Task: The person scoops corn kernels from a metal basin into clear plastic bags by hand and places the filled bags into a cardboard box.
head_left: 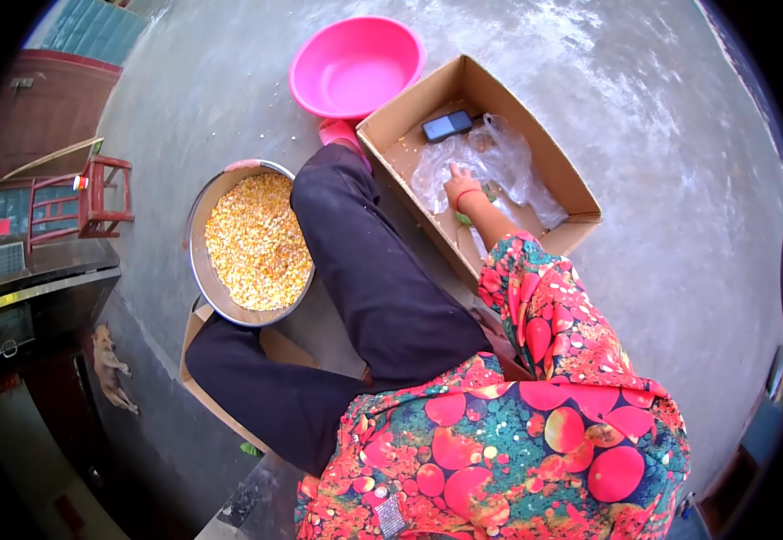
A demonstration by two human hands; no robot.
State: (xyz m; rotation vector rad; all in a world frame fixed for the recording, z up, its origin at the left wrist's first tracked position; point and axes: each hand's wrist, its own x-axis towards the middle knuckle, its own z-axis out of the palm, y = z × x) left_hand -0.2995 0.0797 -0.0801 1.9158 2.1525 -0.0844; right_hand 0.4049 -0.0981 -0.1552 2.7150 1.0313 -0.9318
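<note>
My right hand (463, 187), with a red band at its wrist, is inside a cardboard box (535, 108). Its fingers are bent and closed on a crumpled clear plastic bag (508, 157), though the fingertips show only in part. Beside the bag in the box lies a dark phone-like device (447, 126) with a bluish screen. Something green and white shows under my wrist. My left hand is out of sight. Left of my knees stands a metal bucket (195, 243) filled with yellow corn kernels (256, 243).
A pink plastic basin (355, 67) stands beyond my pink-shod foot (342, 135). Another cardboard piece (288, 346) lies under my leg. A red wooden stool (94, 202) is at the left, and a dog (111, 369) lies on the grey concrete floor (679, 270). A few kernels are scattered near the basin.
</note>
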